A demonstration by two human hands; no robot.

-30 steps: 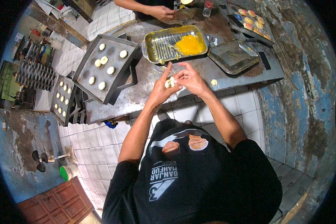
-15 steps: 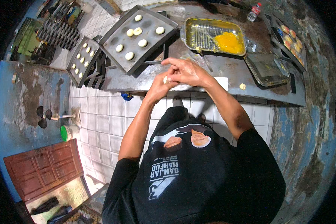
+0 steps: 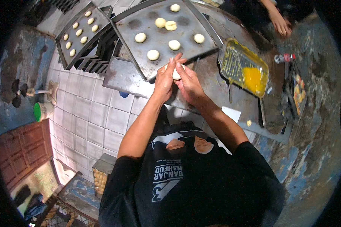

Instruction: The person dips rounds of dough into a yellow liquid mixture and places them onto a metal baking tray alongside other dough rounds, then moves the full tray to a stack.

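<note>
Between my two hands, close to the near corner of a large dark baking tray, is a pale dough ball (image 3: 176, 75), mostly hidden by the fingers. My left hand (image 3: 164, 83) presses against one side of it with its fingers together. From the other side my right hand (image 3: 189, 84) closes round it, fingertips meeting those of the left. Several round dough balls lie spaced on the baking tray (image 3: 130, 51). Two of them touch near its middle, and one of this pair (image 3: 171, 25) looks creased.
Right of the tray stands a rectangular pan (image 3: 235, 86) with yellow paste. A bottle (image 3: 284, 58) lies beyond it in view, near another person's hand (image 3: 281, 25). A second tray (image 3: 59, 48) of dough balls rests at the left. A white card (image 3: 231, 114) lies at the table's near edge.
My view has turned, and the tray now appears nearer my hands. My palms have come together around the dough, where before the fingers were crossed over a small piece.
</note>
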